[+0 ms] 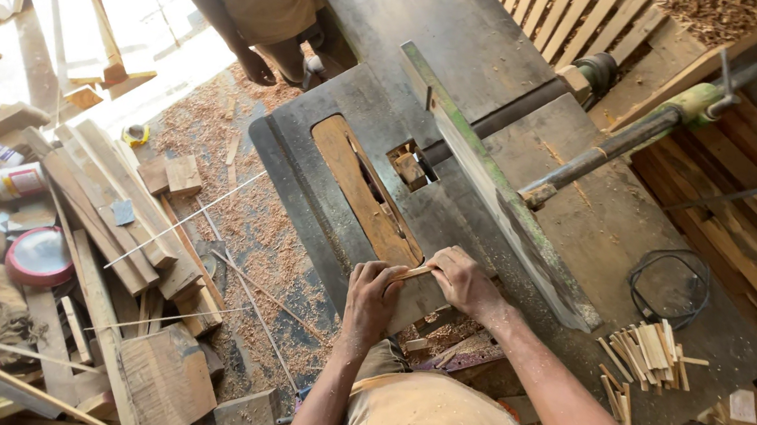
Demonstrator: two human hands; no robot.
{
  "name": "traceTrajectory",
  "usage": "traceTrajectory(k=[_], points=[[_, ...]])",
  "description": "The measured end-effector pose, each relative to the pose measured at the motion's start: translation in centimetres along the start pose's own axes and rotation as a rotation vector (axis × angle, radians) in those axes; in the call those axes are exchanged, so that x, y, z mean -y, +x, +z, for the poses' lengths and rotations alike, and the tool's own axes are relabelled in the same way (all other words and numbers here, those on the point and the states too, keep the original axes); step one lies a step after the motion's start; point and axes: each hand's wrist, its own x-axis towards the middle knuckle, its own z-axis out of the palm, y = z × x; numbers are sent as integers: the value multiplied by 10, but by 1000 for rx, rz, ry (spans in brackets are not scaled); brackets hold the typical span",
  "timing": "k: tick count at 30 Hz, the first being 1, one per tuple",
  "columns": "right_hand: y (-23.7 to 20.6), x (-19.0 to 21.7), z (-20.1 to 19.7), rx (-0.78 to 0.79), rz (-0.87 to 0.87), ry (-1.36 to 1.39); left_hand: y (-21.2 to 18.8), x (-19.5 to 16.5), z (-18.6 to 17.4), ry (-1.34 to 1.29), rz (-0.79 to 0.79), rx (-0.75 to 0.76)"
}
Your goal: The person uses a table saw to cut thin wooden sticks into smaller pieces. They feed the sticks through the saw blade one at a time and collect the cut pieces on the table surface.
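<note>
You stand at a big steel saw table point(473, 52) that fills the middle of the frame, running from top centre down to your hands. A long green-edged fence point(495, 193) crosses it on a slant from upper centre to lower right, and left of the fence sits a wooden insert point(364, 190) with the blade slot in it. At lower right a pile of short sticks point(642, 357) lies on the table, well apart from your hands. Another person's hand point(256, 66) hangs at upper left, above the sawdust-strewn floor.

Near the table's lower edge, both your hands meet on one thin wood strip point(415, 271). Your left hand point(371, 302) is curled shut around its lower-left end; your right hand point(464, 282) pinches the upper-right end between thumb and fingers. The strip's long axis runs almost level, rising slightly toward the right, and little of it shows between the two grips. It lies just below the lower end of the insert, with the slot up and to the left of it; both hands are about equally near.
</note>
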Motion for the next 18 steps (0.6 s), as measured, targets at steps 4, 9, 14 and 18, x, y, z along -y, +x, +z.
traceTrajectory(k=[4,9,14,18], points=[[3,-3,0,24,-4,-18,-5,15,-7,-81,-31,3],[11,-12,3,35,-35,-64,-4,22,2,-44,-15,-38],[32,-18,-3,40,-64,-63,5,18,9,44,-16,-106],[51,-19,-9,50,-63,-50,16,17,8,31,-41,-144]])
